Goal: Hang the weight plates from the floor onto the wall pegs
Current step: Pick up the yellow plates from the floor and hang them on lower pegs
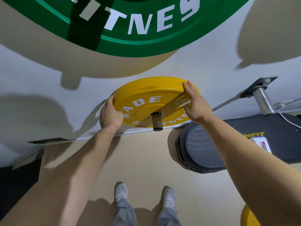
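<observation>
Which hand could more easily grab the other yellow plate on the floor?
Probably the right hand: it lies flat on the hung plate while the left hand grips the rim, and the floor plate is on the right.

The round yellow weight plate (151,95) looks like smooth, matt rubber with white printed letters. The short dark metal peg (157,119) through its hub is dull. At 12 o'clock, the large green weight plate (146,44) has the same satin rubber face. At 3 o'clock, the black padded bench (203,149) is ribbed, leathery vinyl on a bright polished steel tube (263,103). The white wall (32,75) is matt paint; the beige floor (143,160) smooth.
</observation>
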Demonstrator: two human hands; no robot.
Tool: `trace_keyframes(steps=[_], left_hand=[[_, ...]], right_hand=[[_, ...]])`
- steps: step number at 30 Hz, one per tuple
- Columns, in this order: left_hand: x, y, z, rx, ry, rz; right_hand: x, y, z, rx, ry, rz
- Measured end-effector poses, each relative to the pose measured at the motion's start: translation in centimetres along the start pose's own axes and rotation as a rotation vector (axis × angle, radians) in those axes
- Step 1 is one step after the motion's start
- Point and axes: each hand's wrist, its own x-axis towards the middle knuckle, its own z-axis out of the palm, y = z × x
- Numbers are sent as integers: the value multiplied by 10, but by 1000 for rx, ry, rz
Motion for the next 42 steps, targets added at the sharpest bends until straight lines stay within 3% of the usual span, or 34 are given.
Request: trace_keyframes(steps=[3,6,12,19,23,26,31,35,42], left_hand=[[5,-7,3,92,-75,0],[0,-3,6,125,-2,88],[-6,10,8,112,71,248],[-9,26,-2,34,98,379],[10,18,-11,-213,67,220],[20,1,-11,-96,35,56],[8,-7,-9,75,23,120],[4,-8,-10,176,31,185],[-10,-2,-7,169,63,271]], right_hand=[[-3,-1,4,11,36,24],[-6,6,8,32,38,71],[2,8,-30,54,-67,144],[20,-37,-41,43,-170,126],[13,-19,-37,102,-172,167],[14,-7,-33,143,-145,186],[15,2,-27,286,-105,248],[13,4,-26,248,-128,228],[6,1,-29,244,-76,186]])
